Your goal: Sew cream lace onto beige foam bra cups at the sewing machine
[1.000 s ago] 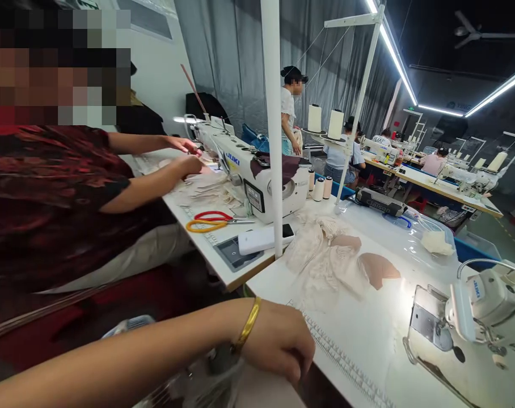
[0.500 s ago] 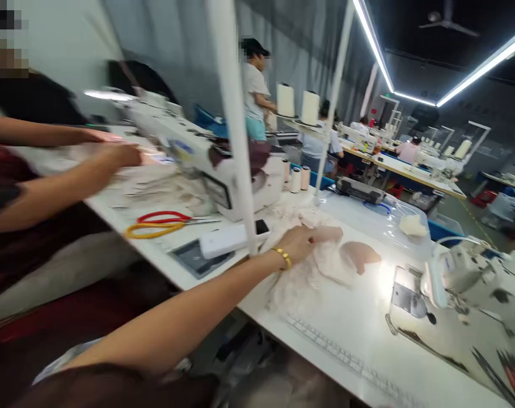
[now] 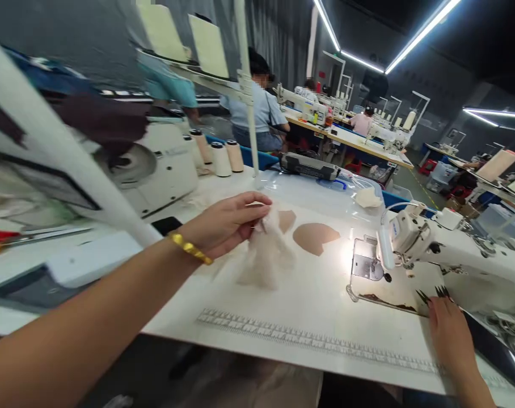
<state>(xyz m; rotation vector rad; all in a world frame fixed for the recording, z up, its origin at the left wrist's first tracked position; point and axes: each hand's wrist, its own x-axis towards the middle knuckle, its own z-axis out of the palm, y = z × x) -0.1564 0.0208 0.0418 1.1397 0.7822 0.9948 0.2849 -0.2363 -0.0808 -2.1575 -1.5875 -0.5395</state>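
My left hand (image 3: 229, 224), a gold bracelet at its wrist, pinches a sheer, pale cloth piece (image 3: 268, 255) between thumb and fingers. The cloth hangs over the white table, its lower part blurred. Behind it, partly covered, lies a small brown piece (image 3: 287, 220). A rounded brown piece with a notch (image 3: 316, 237) rests flat to its right. At the right, my right hand (image 3: 452, 331) lies low with its fingers together and curled over pointed tools with dark tips (image 3: 442, 291). Their handles are hidden under the hand.
A sewing machine (image 3: 448, 238) with a lit needle area stands at the right. A clear ruler strip (image 3: 317, 341) runs along the front edge. Thread cones (image 3: 221, 159) and a white pole (image 3: 62, 136) stand at the left. A co-worker (image 3: 257, 107) sits beyond the table.
My view has swung right. My left hand has lifted the pale cloth from the table. My right hand has come into view over the pointed tools.
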